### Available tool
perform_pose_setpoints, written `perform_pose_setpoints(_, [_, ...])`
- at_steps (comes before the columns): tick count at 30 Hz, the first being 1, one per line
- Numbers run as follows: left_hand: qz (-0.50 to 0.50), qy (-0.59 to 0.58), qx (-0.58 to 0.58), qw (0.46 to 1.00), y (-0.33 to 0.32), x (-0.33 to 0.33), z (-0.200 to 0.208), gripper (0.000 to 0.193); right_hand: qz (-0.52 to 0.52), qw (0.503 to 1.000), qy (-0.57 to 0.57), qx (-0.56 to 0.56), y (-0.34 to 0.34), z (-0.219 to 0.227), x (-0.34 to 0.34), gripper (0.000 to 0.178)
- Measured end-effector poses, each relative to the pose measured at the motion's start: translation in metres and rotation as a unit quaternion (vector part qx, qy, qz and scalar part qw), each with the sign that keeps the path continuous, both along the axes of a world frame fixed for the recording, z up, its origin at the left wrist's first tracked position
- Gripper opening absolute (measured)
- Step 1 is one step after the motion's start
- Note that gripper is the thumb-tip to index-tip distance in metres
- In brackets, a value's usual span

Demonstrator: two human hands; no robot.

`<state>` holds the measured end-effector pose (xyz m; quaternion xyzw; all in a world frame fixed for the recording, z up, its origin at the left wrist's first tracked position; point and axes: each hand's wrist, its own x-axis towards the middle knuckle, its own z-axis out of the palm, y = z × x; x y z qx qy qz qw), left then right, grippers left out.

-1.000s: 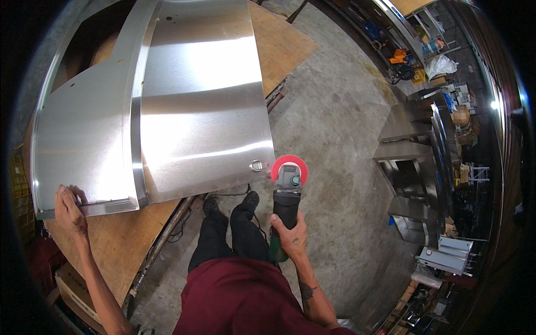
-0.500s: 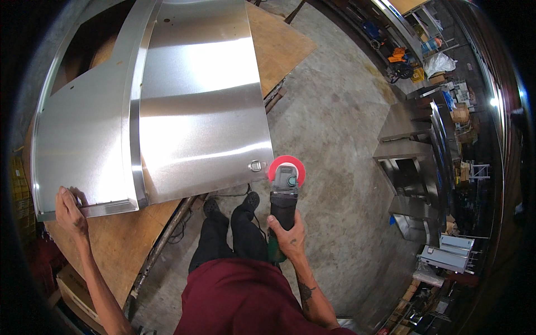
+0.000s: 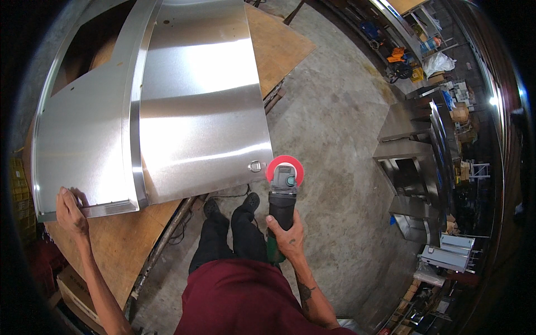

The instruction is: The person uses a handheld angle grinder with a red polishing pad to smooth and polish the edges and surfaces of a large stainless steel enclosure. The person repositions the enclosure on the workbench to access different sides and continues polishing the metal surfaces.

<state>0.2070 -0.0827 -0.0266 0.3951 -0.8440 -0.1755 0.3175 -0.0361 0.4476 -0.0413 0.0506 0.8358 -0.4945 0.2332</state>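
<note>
My right hand (image 3: 288, 233) is closed around the black body of an angle grinder (image 3: 283, 204), its green rear end partly hidden by the hand. The grinder's red disc (image 3: 273, 171) is at the right edge of a large, shiny stainless steel panel (image 3: 204, 131), close to a small metal fitting (image 3: 255, 166) at the near right corner. Whether the disc touches the edge, I cannot tell. At the panel's near left corner, my left hand (image 3: 71, 215) grips the folded rim, with its fingers bent over the edge.
The panel lies on a wooden board table (image 3: 134, 243) with a metal frame. A cardboard box (image 3: 75, 293) and yellow crates (image 3: 21, 195) stand at the left. Stainless steel units (image 3: 403, 153) and cluttered shelving line the right side of the concrete floor (image 3: 335, 139). A dark cable (image 3: 231, 193) runs near my feet.
The grinder and my right hand have shifted very slightly left, toward the panel's edge. My left hand keeps its place on the rim.
</note>
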Motion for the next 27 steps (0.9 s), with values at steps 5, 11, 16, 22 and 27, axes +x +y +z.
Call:
perform_pose_setpoints(5, [0.011, 0.022, 0.018, 1.000, 0.007, -0.008, 0.003, 0.045, -0.019, 1.000, 0.010, 0.019, 0.003, -0.003, -0.001, 0.059])
perform_pose_setpoints(11, [0.003, 0.009, -0.008, 1.000, 0.002, -0.003, 0.000, 0.044, 0.016, 1.000, 0.001, 0.010, -0.008, 0.005, 0.006, 0.061])
perform_pose_setpoints(16, [0.020, 0.008, 0.024, 0.999, 0.005, -0.006, 0.003, 0.043, -0.002, 0.999, 0.043, -0.003, -0.004, -0.010, 0.010, 0.055])
perform_pose_setpoints(22, [0.012, 0.031, 0.032, 0.999, 0.004, -0.006, -0.001, 0.045, -0.013, 0.999, 0.032, 0.003, 0.001, -0.010, 0.006, 0.055])
perform_pose_setpoints(27, [0.016, 0.024, 0.032, 0.999, 0.009, -0.010, 0.005, 0.045, 0.034, 0.999, 0.009, 0.035, -0.009, 0.007, 0.011, 0.062])
